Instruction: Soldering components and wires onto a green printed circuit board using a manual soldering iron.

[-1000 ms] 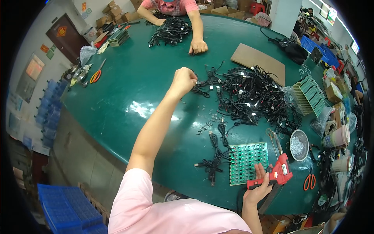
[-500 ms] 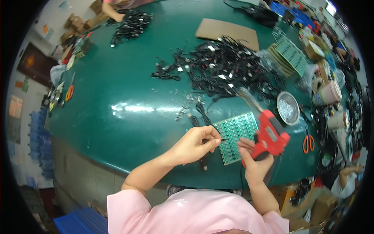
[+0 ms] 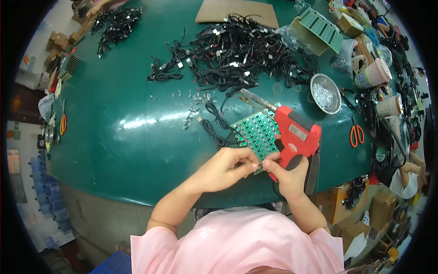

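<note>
My left hand (image 3: 226, 168) pinches the end of a thin black cable at its fingertips. My right hand (image 3: 292, 179) grips a red soldering gun (image 3: 299, 137) by its handle, the long metal tip pointing away to the upper left. That hand's thumb and forefinger also reach to the cable end and meet my left fingertips. Just beyond the fingers lies a green panel of small circuit boards (image 3: 255, 130), partly covered by the gun and my hands. Beside its left edge rest black cables (image 3: 211, 132) with a USB plug.
A large heap of black cables (image 3: 228, 57) lies ahead, with cardboard (image 3: 237, 10) behind it. Small metal pieces (image 3: 189, 116) are scattered left of the panel. To the right are a metal bowl (image 3: 335, 102) and orange-handled scissors (image 3: 357, 136). Another person's hand (image 3: 95, 9) is far left.
My right hand has brought the soldering gun left and closer, and its fingers now meet my left fingertips. The head view has shifted, so the table appears moved up and left.
</note>
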Motion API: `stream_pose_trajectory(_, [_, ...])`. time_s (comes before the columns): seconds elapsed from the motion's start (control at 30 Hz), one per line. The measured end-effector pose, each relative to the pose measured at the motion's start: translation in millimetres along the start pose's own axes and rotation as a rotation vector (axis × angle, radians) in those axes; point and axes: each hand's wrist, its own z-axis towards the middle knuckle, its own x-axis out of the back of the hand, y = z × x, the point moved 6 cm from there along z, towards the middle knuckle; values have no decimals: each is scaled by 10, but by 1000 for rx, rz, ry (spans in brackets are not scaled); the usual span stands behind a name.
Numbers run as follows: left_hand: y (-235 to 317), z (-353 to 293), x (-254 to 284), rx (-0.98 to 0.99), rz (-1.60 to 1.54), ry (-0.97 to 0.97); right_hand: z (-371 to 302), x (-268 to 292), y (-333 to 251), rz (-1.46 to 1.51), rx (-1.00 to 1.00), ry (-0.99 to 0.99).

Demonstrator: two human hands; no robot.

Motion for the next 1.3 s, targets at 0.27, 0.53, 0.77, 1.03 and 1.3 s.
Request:
stream_pose_trajectory(0.27, [-125,36,63,77,-132,24,57,-34,85,92,-55,-10])
stream_pose_trajectory(0.53, [-165,60,29,107,-84,37,34,1,-32,36,57,24])
stream_pose_trajectory(0.77, [-64,43,-11,97,75,116,28,-5,6,12,19,47])
stream_pose_trajectory(1.03, [-53,-12,-63,-150,80,434,-19,13,64,-59,42,115])
stream_pose_trajectory(1.3, [95,-140,-290,-651,787,593,-131,-77,35,-133,110,149])
